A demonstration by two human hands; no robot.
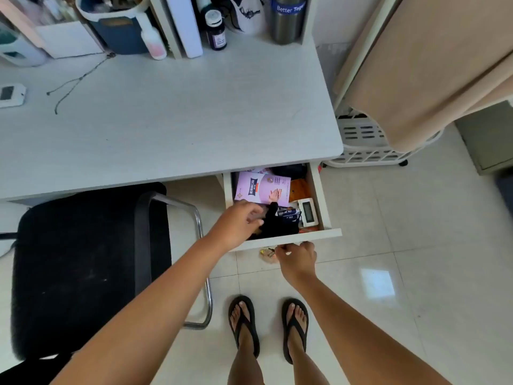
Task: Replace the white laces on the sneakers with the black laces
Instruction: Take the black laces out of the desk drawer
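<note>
The left hand (236, 220) reaches into the open white drawer (291, 238) under the pale wooden worktop (166, 120). Its fingers bend down onto a soft black bundle (280, 227) at the front of the drawer. I think this could be the black laces, but I cannot tell for sure, and I cannot tell if the hand has hold of it yet. The right hand (297, 259) curls its fingers round the front edge of the drawer.

Laces like these would be light, floppy and easy to tangle. It looks best to pinch the whole bunch in the middle, so loose ends do not catch on things.

The drawer is crowded: a purple paper packet (262, 190) and a small white timer (308, 213) lie close by. No sneakers are in view. A black padded chair (83, 259) stands to the left on the shiny tiled floor (388, 245).
</note>
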